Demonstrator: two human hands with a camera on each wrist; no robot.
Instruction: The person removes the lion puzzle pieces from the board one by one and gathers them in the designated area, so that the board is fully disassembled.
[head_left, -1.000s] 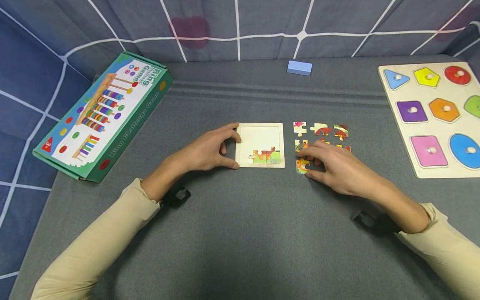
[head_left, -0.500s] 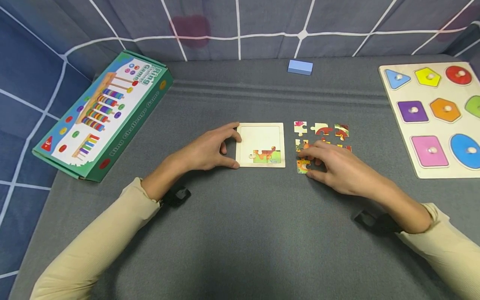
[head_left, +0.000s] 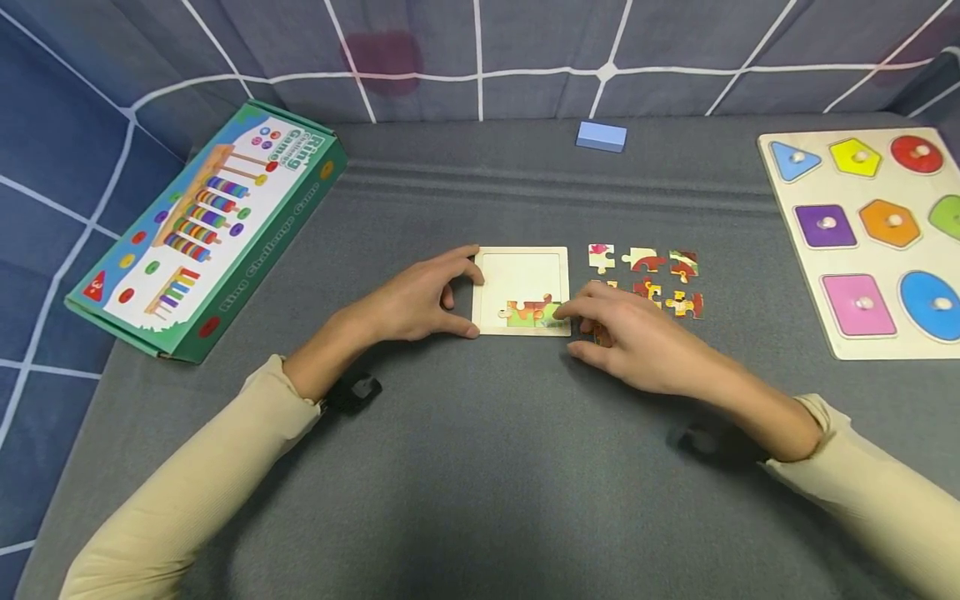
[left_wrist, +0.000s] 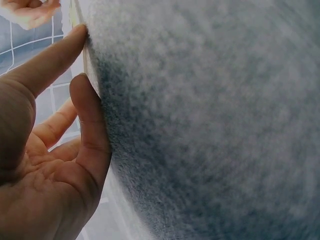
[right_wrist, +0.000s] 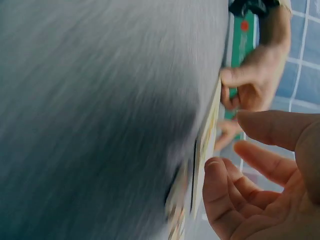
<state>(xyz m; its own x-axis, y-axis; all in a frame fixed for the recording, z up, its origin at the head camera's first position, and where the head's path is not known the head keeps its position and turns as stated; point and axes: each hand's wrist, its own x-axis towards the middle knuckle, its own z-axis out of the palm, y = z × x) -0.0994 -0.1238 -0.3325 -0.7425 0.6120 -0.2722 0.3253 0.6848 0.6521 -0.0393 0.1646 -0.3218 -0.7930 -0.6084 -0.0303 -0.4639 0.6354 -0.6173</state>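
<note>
A small square wooden puzzle tray (head_left: 521,271) lies mid-table, with joined orange and green jigsaw pieces (head_left: 528,312) in its lower right part. My left hand (head_left: 408,300) holds the tray's left edge, thumb near the lower corner and fingers higher up. Over the tray's lower right corner is my right hand (head_left: 637,337), its index fingertip at the green piece. In the right wrist view the right thumb (right_wrist: 267,129) and fingers stand apart, and I see nothing between them. Loose jigsaw pieces (head_left: 642,259) lie right of the tray; the right hand partly covers the nearer ones.
On the left lies a green ring game box (head_left: 217,225). A wooden shape board (head_left: 911,275) with knobbed coloured shapes is at the right. One blue block (head_left: 601,137) sits at the back, before the grid-patterned cloth (head_left: 540,50).
My right hand has moved left, from the loose pieces to the tray's right edge, uncovering more pieces behind it. The left hand and tray stay put.
</note>
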